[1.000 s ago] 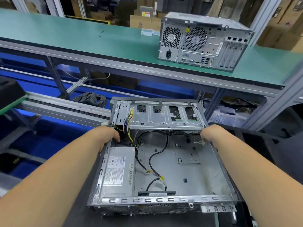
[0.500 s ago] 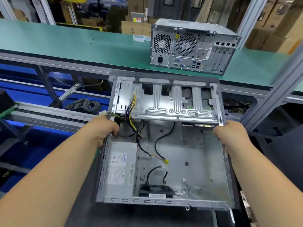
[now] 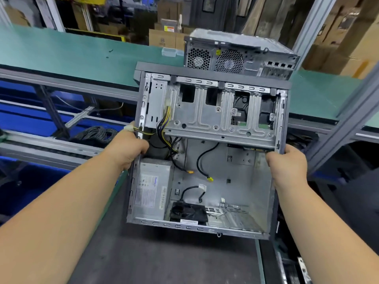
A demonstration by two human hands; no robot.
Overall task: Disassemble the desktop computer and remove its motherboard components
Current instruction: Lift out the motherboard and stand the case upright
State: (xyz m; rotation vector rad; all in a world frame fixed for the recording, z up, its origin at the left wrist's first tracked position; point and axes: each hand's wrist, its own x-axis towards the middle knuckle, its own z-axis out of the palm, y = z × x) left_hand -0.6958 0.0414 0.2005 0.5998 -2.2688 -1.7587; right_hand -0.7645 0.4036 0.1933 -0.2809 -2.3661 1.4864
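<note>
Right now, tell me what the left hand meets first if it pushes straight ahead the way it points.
Probably the yellow-and-black cable bundle just inside the open case, which the left hand grips by its side wall. Depth is unclear.

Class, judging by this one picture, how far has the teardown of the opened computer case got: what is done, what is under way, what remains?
Done: the side cover is off and the motherboard bay shows bare metal, no board. In hand: the left hand and right hand grip the open case by its side walls, tilted up. Left: the power supply, loose cables, the rear fan and the drive cage. A second, closed computer waits on the green bench.
</note>
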